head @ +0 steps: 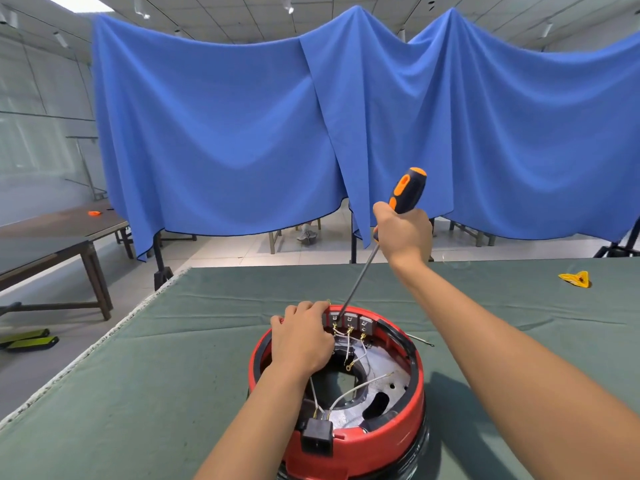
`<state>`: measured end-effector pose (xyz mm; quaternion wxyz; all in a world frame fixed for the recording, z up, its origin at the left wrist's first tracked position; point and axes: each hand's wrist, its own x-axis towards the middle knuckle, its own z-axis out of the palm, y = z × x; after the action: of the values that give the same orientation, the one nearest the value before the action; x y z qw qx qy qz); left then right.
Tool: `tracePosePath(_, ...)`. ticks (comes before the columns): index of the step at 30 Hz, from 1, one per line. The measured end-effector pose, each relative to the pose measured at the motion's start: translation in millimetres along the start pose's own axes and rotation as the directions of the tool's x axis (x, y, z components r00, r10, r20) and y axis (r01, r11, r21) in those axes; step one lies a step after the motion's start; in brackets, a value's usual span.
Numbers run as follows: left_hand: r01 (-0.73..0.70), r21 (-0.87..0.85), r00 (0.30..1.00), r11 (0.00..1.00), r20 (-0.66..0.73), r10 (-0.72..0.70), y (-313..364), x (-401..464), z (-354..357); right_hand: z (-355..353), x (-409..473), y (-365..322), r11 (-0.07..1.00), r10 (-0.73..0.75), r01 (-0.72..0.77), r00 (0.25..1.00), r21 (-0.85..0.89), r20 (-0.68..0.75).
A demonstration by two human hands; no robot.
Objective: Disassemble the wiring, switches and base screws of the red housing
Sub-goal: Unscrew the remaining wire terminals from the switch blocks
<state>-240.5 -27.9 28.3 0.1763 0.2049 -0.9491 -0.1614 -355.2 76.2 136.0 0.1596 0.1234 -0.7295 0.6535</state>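
Observation:
The round red housing sits open on the green table cover, near the front edge. Three grey switches line its far inner wall, with white wires running down into the metal base. A black power socket sits at the near rim. My left hand grips the far left rim beside the switches. My right hand holds a black and orange screwdriver above the housing. Its shaft slants down and the tip sits between the left and middle switches.
A yellow piece lies at the table's far right. A loose wire lies just right of the housing. A blue cloth hangs behind the table. Dark tables stand to the left.

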Motion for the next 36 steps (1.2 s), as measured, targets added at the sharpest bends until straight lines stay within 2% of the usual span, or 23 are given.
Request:
tracePosePath(5, -0.017, 0.022, 1.000, 1.000, 0.002, 0.017, -1.1, -3.0, -1.0, 5.6, 10.9, 0.9, 0.998, 0.051, -0.051, 0.999, -0.034, -0.018)
tracePosePath(8, -0.016, 0.024, 1.000, 1.000, 0.011, 0.016, -1.6, -3.8, -0.8, 0.5, 7.2, 3.7, 0.998, 0.062, -0.062, 0.998, 0.025, -0.013)
tracePosePath(12, 0.000, 0.019, 1.000, 1.000, 0.006, 0.000, -0.3, -2.1, -0.1, -13.8, -19.9, 16.2, 0.983, -0.043, 0.058, 0.995, 0.175, -0.089)
tracePosePath(16, 0.011, 0.029, 1.000, 1.000, 0.000, -0.011, 1.1, -2.2, -0.5, -26.3, -52.9, 33.2, 0.921, -0.156, 0.206, 0.973, 0.331, -0.173)
tracePosePath(22, 0.008, 0.065, 1.000, 0.998, 0.003, -0.008, 2.3, -3.0, 0.2, -29.6, -60.3, 30.8, 0.917, -0.290, 0.303, 0.953, 0.259, -0.085)
tracePosePath(28, 0.010, 0.077, 1.000, 0.997, -0.006, -0.010, 4.1, -1.5, 0.4, -12.4, -23.2, 11.8, 0.967, -0.194, 0.194, 0.981, 0.165, -0.021)
tracePosePath(32, 0.008, 0.084, 1.000, 0.996, -0.014, -0.007, 2.2, 0.5, 1.6, -1.3, 0.3, 9.3, 0.985, -0.065, 0.064, 0.998, 0.158, -0.004)
tracePosePath(36, 0.003, 0.087, 1.000, 0.996, -0.016, -0.002, 0.6, 1.8, 2.8, 3.4, 13.5, 13.1, 0.987, -0.002, 0.001, 1.000, 0.161, 0.005)
